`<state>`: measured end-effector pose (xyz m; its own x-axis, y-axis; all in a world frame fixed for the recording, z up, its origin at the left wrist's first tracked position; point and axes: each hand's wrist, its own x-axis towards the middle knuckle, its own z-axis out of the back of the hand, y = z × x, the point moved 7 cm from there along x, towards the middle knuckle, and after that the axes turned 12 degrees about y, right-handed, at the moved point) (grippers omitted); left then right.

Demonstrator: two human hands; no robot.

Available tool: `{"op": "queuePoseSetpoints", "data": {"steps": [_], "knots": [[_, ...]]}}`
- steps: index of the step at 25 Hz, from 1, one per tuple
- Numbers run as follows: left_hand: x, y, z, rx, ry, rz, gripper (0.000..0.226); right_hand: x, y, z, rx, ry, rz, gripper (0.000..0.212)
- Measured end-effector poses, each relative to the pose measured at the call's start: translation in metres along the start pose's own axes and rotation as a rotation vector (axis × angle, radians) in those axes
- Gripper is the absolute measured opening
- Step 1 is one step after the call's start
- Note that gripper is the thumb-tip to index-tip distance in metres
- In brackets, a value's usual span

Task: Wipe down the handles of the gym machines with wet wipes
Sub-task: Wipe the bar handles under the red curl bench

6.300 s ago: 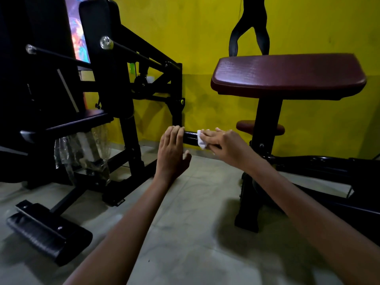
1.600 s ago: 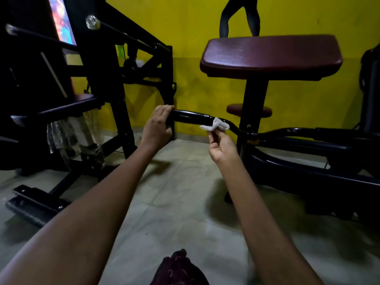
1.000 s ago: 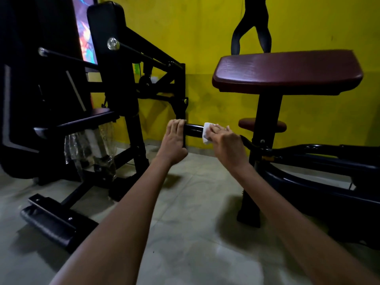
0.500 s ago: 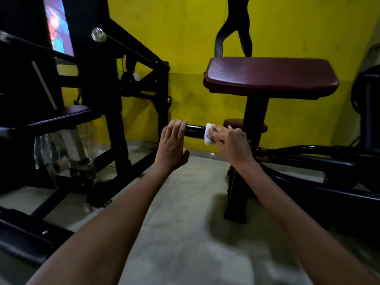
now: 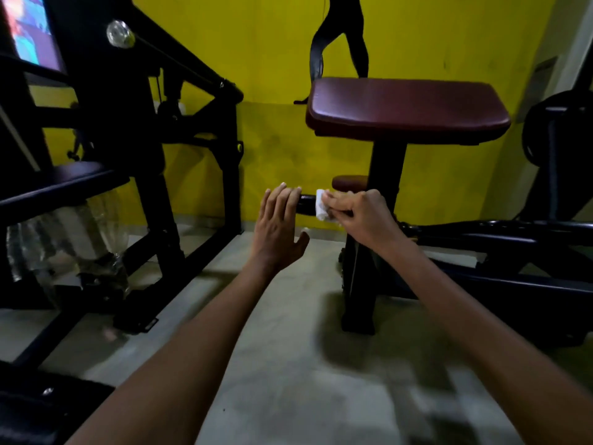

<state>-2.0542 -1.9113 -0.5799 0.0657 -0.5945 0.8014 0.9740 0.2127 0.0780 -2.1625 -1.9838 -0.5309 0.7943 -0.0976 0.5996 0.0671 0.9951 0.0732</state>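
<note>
1. The black machine handle (image 5: 306, 204) is shown as a short horizontal bar low in the frame, just in front of the upright post (image 5: 382, 194) that carries the maroon pad (image 5: 407, 107). Only a short length of it is visible, between the two hands.
2. The right hand (image 5: 361, 216) is seen with its fingers (image 5: 340, 203) curled over the bar, and a folded white wet wipe (image 5: 321, 208) is held pressed between them and the bar. The wipe's left edge shows; the rest is hidden under the hand.
3. The left hand (image 5: 279, 226) is held flat at the bar's free end, fingers straight and together, thumb spread. Nothing is gripped; the fingertips appear to rest against the end of the bar, though contact cannot be confirmed.
4. Step in hand, as judged: the grip section is being wiped, with the bar steadied at its free end.
5. For good coverage, the wipe should be wrapped round the full circumference, not only the top, and drawn along the bar towards the free end while the wrist is rotated.
6. Firm, even pressure is advised, since a loosely bunched wipe would skip the underside.
7. The end cap beneath the left fingertips should also be wiped, for which that hand would need to be moved aside.
8. A second machine frame (image 5: 154, 123) stands to the left, against the yellow wall (image 5: 272, 43); its handles cannot be made out.
</note>
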Motion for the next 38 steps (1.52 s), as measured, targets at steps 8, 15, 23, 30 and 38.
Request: {"op": "queuePoseSetpoints", "data": {"steps": [8,15,23,30,38], "knots": [[0.005,0.005,0.026,-0.213,0.073,0.033,0.054,-0.002,-0.008,0.013,-0.138,0.062,-0.122,0.024],[0.006,0.044,0.024,-0.476,0.103,0.099,0.041,-0.008,-0.028,0.031,0.048,0.109,-0.184,0.021],[-0.005,0.036,0.033,-0.344,0.116,0.031,0.055,0.003,-0.021,0.027,0.162,0.16,-0.157,0.026],[-0.006,0.029,0.035,-0.138,0.055,0.077,0.051,0.019,0.008,0.005,0.106,0.213,-0.015,0.029],[-0.022,0.028,0.015,0.076,0.375,0.301,0.084,0.036,0.029,-0.013,-0.006,0.16,0.008,0.03]]}}
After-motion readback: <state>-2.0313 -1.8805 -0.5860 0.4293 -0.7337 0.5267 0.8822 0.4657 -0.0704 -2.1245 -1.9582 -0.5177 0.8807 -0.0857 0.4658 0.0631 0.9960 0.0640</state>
